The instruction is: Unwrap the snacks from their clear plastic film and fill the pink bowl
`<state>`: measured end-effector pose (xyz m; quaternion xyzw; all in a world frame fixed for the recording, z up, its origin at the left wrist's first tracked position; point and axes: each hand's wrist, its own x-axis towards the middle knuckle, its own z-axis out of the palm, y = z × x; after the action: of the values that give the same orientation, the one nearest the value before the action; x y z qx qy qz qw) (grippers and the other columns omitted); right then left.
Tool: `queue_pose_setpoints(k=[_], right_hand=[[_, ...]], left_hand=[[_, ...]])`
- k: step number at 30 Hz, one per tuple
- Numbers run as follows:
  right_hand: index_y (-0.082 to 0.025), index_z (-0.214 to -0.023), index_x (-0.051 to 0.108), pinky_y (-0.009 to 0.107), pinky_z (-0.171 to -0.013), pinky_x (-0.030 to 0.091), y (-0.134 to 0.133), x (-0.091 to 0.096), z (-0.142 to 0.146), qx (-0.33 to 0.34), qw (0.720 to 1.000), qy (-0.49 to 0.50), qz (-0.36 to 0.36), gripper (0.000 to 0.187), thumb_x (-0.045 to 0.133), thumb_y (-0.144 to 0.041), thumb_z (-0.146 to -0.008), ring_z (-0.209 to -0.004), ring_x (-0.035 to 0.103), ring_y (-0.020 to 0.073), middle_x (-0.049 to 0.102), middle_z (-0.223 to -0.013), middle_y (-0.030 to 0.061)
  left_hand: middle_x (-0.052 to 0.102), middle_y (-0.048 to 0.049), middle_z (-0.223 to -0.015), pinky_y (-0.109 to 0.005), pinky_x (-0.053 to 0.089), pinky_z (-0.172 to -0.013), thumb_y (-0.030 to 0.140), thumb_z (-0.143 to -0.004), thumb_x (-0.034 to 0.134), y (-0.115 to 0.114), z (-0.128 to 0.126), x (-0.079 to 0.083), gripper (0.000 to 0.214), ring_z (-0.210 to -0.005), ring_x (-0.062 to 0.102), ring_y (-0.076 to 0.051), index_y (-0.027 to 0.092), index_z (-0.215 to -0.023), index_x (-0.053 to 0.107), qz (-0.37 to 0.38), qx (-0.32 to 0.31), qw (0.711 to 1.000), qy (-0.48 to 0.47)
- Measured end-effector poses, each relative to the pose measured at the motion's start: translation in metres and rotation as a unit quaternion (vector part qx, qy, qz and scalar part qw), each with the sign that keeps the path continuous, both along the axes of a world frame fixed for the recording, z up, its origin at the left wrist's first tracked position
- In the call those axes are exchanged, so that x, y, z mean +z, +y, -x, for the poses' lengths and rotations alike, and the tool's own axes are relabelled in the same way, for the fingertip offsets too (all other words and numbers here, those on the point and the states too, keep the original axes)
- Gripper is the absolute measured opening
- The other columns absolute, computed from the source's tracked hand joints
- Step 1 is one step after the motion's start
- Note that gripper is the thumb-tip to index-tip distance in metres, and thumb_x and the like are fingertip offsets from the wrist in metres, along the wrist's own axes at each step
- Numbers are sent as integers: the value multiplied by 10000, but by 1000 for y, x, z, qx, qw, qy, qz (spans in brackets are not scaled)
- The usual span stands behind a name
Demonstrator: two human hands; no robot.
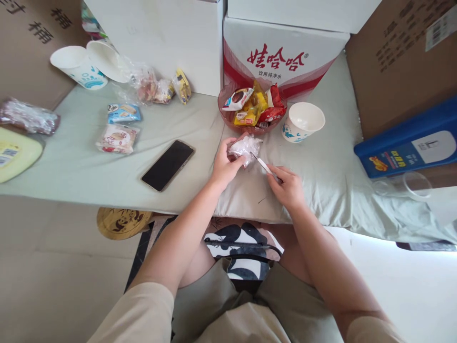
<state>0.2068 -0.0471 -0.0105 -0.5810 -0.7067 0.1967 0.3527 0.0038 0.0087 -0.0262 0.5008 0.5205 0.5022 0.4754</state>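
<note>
My left hand (pixel 224 165) is closed around a small snack in a crinkled clear wrapper (pixel 244 147), held just above the cloth-covered table (pixel 89 162). My right hand (pixel 287 186) grips a thin metal tool (pixel 263 165), a small blade or scissors, whose tip touches the wrapper's right side. Just behind the hands stands a reddish transparent bowl (pixel 228 119) filled with several wrapped snacks. A white paper cup (pixel 303 122) with a blue print stands to the right of the bowl.
A black phone (pixel 167 165) lies left of my hands. Two snack packets (pixel 118 138) and more wrapped sweets (pixel 157 89) lie farther left, near two paper cups (pixel 79 66). Cardboard boxes (pixel 282 57) line the back. A blue box (pixel 407 143) and a clear cup (pixel 416 183) sit at right.
</note>
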Motion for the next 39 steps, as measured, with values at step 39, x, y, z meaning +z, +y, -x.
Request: queue_pose_setpoints(k=[39], right_hand=[[-245,-1124,687,401,-874,527,1,-5,-9,16,997,14,-75,325,560,-213,-826,-898,641,223,660,-936,47]], left_hand=[[622,45,-789,-226,458,-569,31,-770,458,-8,5,21,329,-599,623,-100,238,-1019,518,44,28,998,41]])
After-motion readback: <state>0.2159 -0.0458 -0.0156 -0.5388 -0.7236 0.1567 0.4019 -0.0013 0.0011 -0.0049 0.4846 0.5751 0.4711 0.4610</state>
